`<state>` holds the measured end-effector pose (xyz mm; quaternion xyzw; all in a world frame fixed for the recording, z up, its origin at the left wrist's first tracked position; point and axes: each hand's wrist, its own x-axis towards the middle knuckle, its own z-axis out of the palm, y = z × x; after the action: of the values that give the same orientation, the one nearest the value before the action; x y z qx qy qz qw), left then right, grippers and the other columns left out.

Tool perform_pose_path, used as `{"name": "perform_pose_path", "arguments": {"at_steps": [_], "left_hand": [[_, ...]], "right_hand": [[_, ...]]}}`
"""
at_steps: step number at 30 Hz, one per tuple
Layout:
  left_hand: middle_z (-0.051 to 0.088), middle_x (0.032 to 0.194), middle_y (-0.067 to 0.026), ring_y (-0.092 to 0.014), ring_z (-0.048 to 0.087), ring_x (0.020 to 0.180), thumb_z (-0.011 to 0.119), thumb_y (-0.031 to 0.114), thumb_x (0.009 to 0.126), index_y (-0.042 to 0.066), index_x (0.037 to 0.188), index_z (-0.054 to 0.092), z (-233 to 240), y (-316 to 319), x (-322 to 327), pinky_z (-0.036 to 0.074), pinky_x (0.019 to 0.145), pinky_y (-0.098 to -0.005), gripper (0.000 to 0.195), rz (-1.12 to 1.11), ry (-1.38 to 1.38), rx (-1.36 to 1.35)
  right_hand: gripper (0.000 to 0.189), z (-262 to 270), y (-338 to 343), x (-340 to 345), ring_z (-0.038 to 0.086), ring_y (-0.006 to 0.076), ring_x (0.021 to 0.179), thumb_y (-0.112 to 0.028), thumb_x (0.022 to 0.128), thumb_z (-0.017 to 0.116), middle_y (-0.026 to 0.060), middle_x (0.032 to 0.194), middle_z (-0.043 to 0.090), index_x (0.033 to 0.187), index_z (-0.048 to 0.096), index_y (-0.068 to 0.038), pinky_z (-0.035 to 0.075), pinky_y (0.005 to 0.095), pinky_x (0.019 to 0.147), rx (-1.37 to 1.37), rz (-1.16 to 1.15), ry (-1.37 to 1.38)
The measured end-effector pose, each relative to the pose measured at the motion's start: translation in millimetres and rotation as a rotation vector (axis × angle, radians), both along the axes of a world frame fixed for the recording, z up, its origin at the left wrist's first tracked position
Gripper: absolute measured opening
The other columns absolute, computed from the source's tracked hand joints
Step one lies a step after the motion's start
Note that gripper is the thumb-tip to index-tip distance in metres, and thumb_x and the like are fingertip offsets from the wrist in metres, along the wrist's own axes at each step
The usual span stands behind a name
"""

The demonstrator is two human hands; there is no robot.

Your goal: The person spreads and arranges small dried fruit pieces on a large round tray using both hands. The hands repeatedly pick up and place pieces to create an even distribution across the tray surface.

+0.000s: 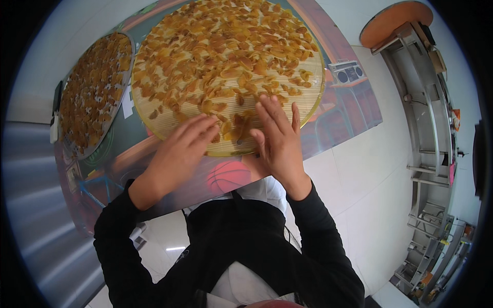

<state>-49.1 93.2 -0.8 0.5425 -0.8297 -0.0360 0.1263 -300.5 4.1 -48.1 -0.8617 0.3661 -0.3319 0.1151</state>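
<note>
A round slatted bamboo tray (235,147) with a yellow rim lies on a table with a printed cover. Thin amber-brown dried slices (231,42) are spread over it, thickly at the far side and sparser near me. My left hand (185,150) is over the tray's near left edge, fingertips beside a few slices; whether it pinches one cannot be told. My right hand (279,134) is over the near right part, fingers spread, with a small cluster of slices (242,125) between the two hands.
At the left, a second round tray (129,57) of perforated metal holds more such slices. The printed table cover (154,200) extends towards me. Metal racks (427,115) and a round orange-brown board (396,21) stand at the right, across the tiled floor (358,173).
</note>
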Motion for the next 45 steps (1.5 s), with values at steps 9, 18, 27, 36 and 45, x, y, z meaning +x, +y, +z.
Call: {"name": "perform_pose_path", "arguments": {"at_steps": [9, 18, 27, 36, 45], "left_hand": [[0.047, 0.163, -0.0142, -0.033, 0.039, 0.155, 0.071, 0.019, 0.095, -0.004, 0.15, 0.053, -14.1, -4.4, 0.5, 0.033, 0.127, -0.0472, 0.062, -0.036, 0.021, 0.032], [0.045, 0.165, -0.0132, -0.033, 0.036, 0.157, 0.076, 0.026, 0.092, -0.001, 0.153, 0.05, -13.7, 22.2, 11.5, 0.03, 0.129, -0.0483, 0.072, -0.032, -0.041, 0.128], [0.042, 0.167, -0.0143, -0.034, 0.036, 0.157, 0.077, 0.028, 0.091, -0.001, 0.154, 0.05, -15.1, 20.3, 2.1, 0.03, 0.129, -0.0481, 0.075, -0.01, -0.023, 0.019], [0.042, 0.166, -0.0159, -0.034, 0.038, 0.155, 0.076, 0.025, 0.094, -0.002, 0.154, 0.05, -10.7, 34.6, 29.1, 0.033, 0.127, -0.0472, 0.071, 0.188, -0.049, 0.068], [0.048, 0.159, -0.0169, -0.036, 0.046, 0.146, 0.071, 0.024, 0.099, -0.002, 0.151, 0.052, -8.7, 31.7, 68.9, 0.037, 0.121, -0.0465, 0.061, 0.417, -0.046, 0.007]], "right_hand": [[0.049, -1.0, 6.2, 19.0, 0.048, 0.0331, 0.151, -0.014, 0.096, 0.072, 0.0145, 0.155, 0.058, 0.142, 0.063, -0.001, 0.023, 0.0564, 0.129, 0.008, 0.061, 0.079], [0.051, 4.5, 29.4, 6.2, 0.052, 0.0294, 0.148, -0.016, 0.09, 0.077, 0.0114, 0.152, 0.061, 0.138, 0.066, -0.003, 0.025, 0.0616, 0.127, -0.037, 0.14, 0.147], [0.055, 1.5, 24.6, 12.2, 0.052, 0.0285, 0.148, -0.016, 0.088, 0.079, 0.0114, 0.152, 0.062, 0.14, 0.066, -0.003, 0.024, 0.0607, 0.128, -0.084, 0.057, 0.15], [0.061, 0.6, 44.2, 37.1, 0.049, 0.0298, 0.151, -0.026, 0.09, 0.08, 0.0124, 0.156, 0.058, 0.144, 0.062, -0.003, 0.021, 0.0672, 0.127, -0.032, 0.271, 0.17], [0.061, 9.9, 42.0, 53.0, 0.046, 0.0292, 0.153, -0.025, 0.09, 0.08, 0.012, 0.158, 0.056, 0.144, 0.061, -0.004, 0.02, 0.0673, 0.127, -0.052, 0.229, 0.145]]}}
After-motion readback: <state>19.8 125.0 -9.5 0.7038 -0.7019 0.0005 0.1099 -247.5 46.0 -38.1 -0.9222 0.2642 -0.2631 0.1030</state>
